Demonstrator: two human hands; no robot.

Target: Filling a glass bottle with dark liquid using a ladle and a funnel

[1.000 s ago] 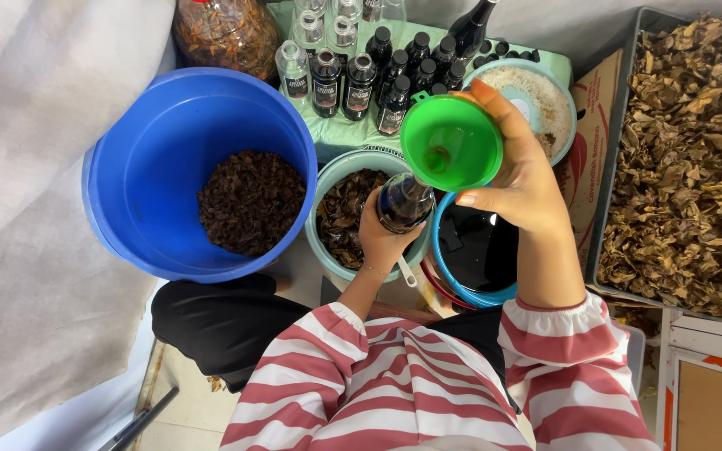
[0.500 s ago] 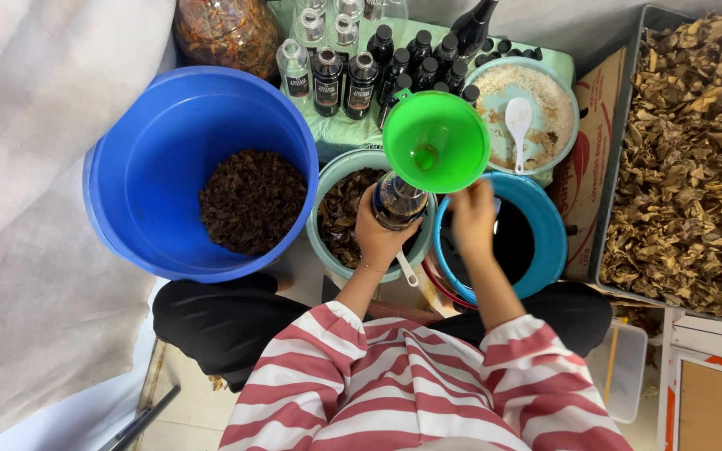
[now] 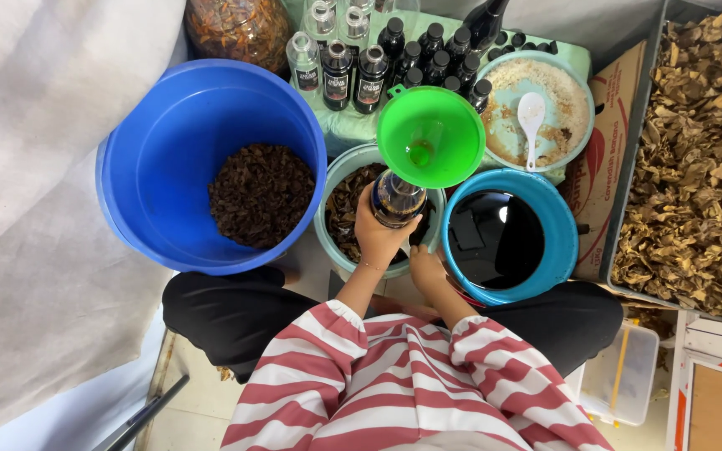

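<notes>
- Two hands work low in the head view, between three round containers set close together.
- The left hand (image 3: 375, 234) is wrapped around a small dark bottle (image 3: 396, 199), fingers closed on its body, holding it upright above the pale green bowl (image 3: 333, 179).
- A bright green funnel (image 3: 430, 136) sits in the bottle's neck, its wide mouth facing up, with a little liquid visible at the bottom of the cone.
- The right hand (image 3: 428, 269) is lower, just beside the near rim of the light blue bucket (image 3: 563, 238); it is loosely curled, and I cannot tell whether it has hold of anything.
- That light blue bucket holds a dark, glossy liquid and stands touching the pale green bowl, which holds brown dried leaves.
- A large blue tub (image 3: 148, 125) stands to the left, with a heap of dark dried leaf pieces (image 3: 261, 194) in its bottom.
- Beyond the funnel, a cluster of small capped bottles (image 3: 369, 71) stands on a pale green cloth, some dark and some clear.
- A round dish (image 3: 582, 117) next to them carries a pale crumbly residue and a white spoon (image 3: 531, 117).
- A large tray of dry tan leaves (image 3: 695, 159) fills the right side, behind a cardboard flap.
- The person wears a red and white striped top (image 3: 403, 384) and dark trousers.
</notes>
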